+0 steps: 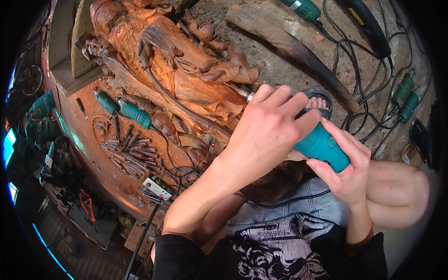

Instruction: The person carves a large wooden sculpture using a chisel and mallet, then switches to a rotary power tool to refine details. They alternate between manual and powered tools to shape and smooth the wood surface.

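Grip clamped, left hand (274, 122) over the front and right hand (350, 179) around the rear of a teal tool (322, 145), its metal nose (248, 94) beside the wooden carving (186, 84), probably rigid, fairly heavy, best held at both ends.

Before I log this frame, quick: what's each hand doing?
Left hand: closed around the front of the teal power tool.
Right hand: closed around its rear.

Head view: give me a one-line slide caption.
Left hand and right hand hold a teal power tool, its metal end pointed at a carved wooden statue.
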The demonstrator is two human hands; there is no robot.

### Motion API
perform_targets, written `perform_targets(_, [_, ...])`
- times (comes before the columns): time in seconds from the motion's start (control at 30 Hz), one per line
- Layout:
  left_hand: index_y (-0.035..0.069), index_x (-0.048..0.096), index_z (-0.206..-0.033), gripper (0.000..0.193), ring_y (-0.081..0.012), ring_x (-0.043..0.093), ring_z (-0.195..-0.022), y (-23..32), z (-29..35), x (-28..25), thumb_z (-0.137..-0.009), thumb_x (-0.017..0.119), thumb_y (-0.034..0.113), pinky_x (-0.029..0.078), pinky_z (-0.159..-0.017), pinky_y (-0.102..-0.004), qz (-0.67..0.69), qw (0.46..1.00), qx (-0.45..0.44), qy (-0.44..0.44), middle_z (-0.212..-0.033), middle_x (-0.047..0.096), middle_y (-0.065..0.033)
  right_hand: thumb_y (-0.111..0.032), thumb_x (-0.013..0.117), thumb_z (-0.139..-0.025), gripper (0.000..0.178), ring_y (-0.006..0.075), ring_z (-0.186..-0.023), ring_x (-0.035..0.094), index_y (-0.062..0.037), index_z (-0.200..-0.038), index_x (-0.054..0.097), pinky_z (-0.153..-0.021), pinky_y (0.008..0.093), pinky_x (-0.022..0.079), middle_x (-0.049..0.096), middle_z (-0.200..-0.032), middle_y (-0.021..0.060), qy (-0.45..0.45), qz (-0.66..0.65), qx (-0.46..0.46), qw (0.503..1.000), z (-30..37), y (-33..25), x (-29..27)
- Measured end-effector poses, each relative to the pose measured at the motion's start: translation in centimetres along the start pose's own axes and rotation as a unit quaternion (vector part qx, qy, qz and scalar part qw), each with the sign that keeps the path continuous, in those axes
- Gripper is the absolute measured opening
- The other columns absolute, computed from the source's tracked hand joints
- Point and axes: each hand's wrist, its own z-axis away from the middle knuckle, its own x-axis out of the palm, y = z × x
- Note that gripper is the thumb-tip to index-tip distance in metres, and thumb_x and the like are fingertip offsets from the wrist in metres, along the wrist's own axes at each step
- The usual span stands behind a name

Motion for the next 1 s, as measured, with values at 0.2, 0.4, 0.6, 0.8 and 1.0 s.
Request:
perform_targets(0.2, [0.012,0.072,-0.11,0.065,-0.0265,0.06,-0.096,-0.1,0.0,0.0,-0.05,0.09,0.032,0.045,-0.086,-0.0404,0.0,0.999,-0.021,0.036,-0.1,0.062,-0.0031,-0.007,0.088,-0.075,0.061,0.0257,-0.086,0.072,0.0029,-0.131,0.069,-0.08,0.0353,0.057,0.074,-0.101,0.0182,0.0,-0.005,-0.011,1.0,-0.9,-0.1,0.3])
perform_targets(0.4, [0.012,0.072,-0.111,0.065,-0.0269,0.058,-0.098,0.0,0.0,0.0,-0.051,0.089,0.031,0.043,-0.087,-0.0411,0.005,0.999,-0.032,0.016,-0.102,0.062,-0.0033,-0.009,0.088,-0.075,0.061,0.0246,-0.081,0.07,0.0022,-0.132,0.069,-0.077,0.0343,0.057,0.073,-0.098,0.0169,0.015,-0.013,-0.01,1.0,-0.8,0.1,0.6])
perform_targets(0.6, [0.012,0.07,-0.11,0.064,-0.0268,0.058,-0.097,0.1,-0.2,-0.1,-0.052,0.09,0.03,0.042,-0.086,-0.0411,0.01,1.0,-0.029,-0.002,-0.099,0.06,-0.0029,-0.009,0.089,-0.074,0.061,0.0245,-0.084,0.072,0.0027,-0.132,0.069,-0.079,0.0344,0.057,0.074,-0.1,0.0171,0.006,-0.013,0.019,1.0,-0.6,-0.1,0.3])
perform_targets(0.8, [0.01,0.07,-0.11,0.061,-0.0248,0.057,-0.096,0.1,-0.2,0.2,-0.056,0.09,0.031,0.042,-0.085,-0.0399,0.005,1.0,0.014,-0.008,-0.1,0.061,-0.0033,-0.006,0.088,-0.072,0.063,0.0263,-0.092,0.074,0.0047,-0.131,0.069,-0.083,0.0354,0.058,0.075,-0.107,0.019,0.014,0.018,-0.013,1.0,0.3,0.3,-0.1])
perform_targets(1.0, [0.008,0.07,-0.112,0.063,-0.0248,0.056,-0.096,0.0,0.1,0.4,-0.057,0.089,0.03,0.042,-0.085,-0.0401,-0.017,0.999,0.014,0.035,-0.1,0.06,-0.0042,-0.005,0.087,-0.072,0.062,0.0272,-0.092,0.074,0.0046,-0.13,0.069,-0.083,0.0361,0.058,0.075,-0.108,0.0201,0.007,0.029,-0.042,0.999,-0.7,0.3,-0.2])
